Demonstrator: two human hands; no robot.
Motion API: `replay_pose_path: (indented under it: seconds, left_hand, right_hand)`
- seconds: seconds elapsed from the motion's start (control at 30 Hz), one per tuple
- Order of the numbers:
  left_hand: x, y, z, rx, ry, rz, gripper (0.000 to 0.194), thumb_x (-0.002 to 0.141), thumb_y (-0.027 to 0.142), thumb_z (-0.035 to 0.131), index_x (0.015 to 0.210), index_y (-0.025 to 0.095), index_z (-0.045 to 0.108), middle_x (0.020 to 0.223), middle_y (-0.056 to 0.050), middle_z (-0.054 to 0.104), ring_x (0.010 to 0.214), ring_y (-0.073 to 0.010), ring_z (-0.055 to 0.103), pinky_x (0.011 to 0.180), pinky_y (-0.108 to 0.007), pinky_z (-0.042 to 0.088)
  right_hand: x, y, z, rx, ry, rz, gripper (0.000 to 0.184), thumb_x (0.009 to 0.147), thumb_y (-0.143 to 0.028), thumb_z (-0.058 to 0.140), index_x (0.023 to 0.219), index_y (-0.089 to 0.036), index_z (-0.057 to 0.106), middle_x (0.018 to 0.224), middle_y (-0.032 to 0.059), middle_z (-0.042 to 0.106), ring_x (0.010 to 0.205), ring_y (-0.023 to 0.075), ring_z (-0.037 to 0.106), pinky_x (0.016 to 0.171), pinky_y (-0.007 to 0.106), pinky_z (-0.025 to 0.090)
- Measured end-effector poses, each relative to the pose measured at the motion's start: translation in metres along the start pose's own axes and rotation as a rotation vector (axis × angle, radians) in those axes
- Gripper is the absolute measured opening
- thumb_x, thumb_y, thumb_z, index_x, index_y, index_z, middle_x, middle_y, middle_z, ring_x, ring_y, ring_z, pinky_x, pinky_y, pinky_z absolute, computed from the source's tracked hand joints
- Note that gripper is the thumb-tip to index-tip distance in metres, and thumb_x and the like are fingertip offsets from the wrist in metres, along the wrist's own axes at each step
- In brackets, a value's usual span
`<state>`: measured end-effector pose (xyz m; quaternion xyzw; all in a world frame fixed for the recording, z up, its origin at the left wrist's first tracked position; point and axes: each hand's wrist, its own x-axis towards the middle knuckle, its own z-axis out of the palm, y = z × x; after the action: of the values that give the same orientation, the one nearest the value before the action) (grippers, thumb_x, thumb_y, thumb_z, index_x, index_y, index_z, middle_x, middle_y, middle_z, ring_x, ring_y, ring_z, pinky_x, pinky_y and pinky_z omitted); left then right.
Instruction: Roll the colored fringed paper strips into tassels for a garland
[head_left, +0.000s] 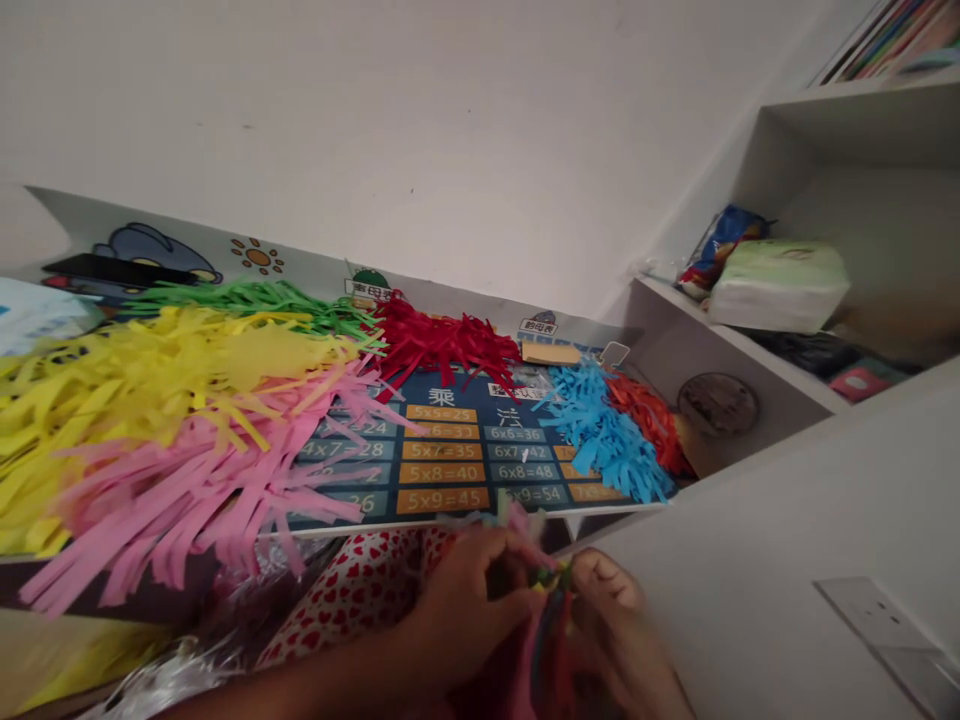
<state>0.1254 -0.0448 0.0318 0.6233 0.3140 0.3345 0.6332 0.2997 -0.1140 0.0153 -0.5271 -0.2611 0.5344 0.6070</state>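
Note:
Below the desk's front edge, my left hand point(487, 590) pinches a bundle of multicoloured paper strips point(544, 640) with thumb and forefinger. My right hand point(611, 600) closes on the same bundle from the right, near a narrow, twisted spot showing yellow and green. Pink, red and dark strips hang down between the hands; some pale ends poke up above the left fingers. The lower part of the bundle is dim and blurred. On the desk just beyond lie pink fringed paper point(247, 480), blue fringed paper point(600, 430) and orange-red fringed paper point(649, 420).
Yellow point(165, 380), green point(262, 300) and dark red fringed paper point(442, 340) cover the desk mat point(442, 475), printed with multiplication tables. A shelf point(735, 350) at right holds a tissue pack point(780, 285). A wall socket point(874, 612) sits lower right. Patterned trousers point(352, 590) show under the desk.

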Motion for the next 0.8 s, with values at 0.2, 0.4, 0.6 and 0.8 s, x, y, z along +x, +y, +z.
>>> replay_pose_path:
  seconds: [0.2,0.4,0.6,0.8]
  left_hand:
    - [-0.001,-0.008,-0.006,-0.227,-0.032,-0.166,0.038,0.070,0.024,0.062,0.107,0.018,0.069,0.071,0.002,0.062,0.059,-0.0121,0.053,0.058,-0.023,0.040]
    - [0.004,-0.008,-0.028,0.078,-0.063,-0.023,0.023,0.081,0.024,0.054,0.088,0.020,0.075,0.068,0.003,0.064,0.065,-0.0142,0.053,0.062,-0.023,0.039]
    - [0.008,-0.007,-0.046,0.544,0.074,0.178,0.017,0.086,0.031,0.061,0.079,0.021,0.073,0.068,0.000,0.068,0.065,-0.0150,0.055,0.068,-0.027,0.036]
    - [0.010,-0.003,-0.062,0.614,0.192,0.305,0.003,0.075,0.022,0.070,0.074,0.019,0.069,0.083,-0.004,0.064,0.083,-0.0203,0.057,0.076,-0.032,0.041]
  right_hand:
    - [0.017,0.008,0.015,-0.180,0.118,-0.081,0.035,0.064,-0.045,0.084,0.065,-0.015,0.063,0.056,-0.0027,0.053,0.050,0.0083,0.041,0.047,0.018,0.032]
    - [0.022,0.002,0.041,-0.118,0.072,-0.005,0.037,0.052,-0.043,0.089,0.056,-0.016,0.064,0.053,-0.0013,0.056,0.051,0.0105,0.045,0.050,0.021,0.037]
    - [0.028,-0.003,0.050,-0.050,-0.032,0.081,0.034,0.053,-0.038,0.089,0.056,-0.017,0.063,0.053,-0.0025,0.053,0.049,0.0089,0.043,0.048,0.019,0.035]
    - [0.036,0.003,0.031,-0.111,-0.245,0.185,0.026,0.060,-0.030,0.086,0.059,-0.016,0.064,0.055,-0.0034,0.052,0.047,0.0075,0.042,0.046,0.019,0.032]
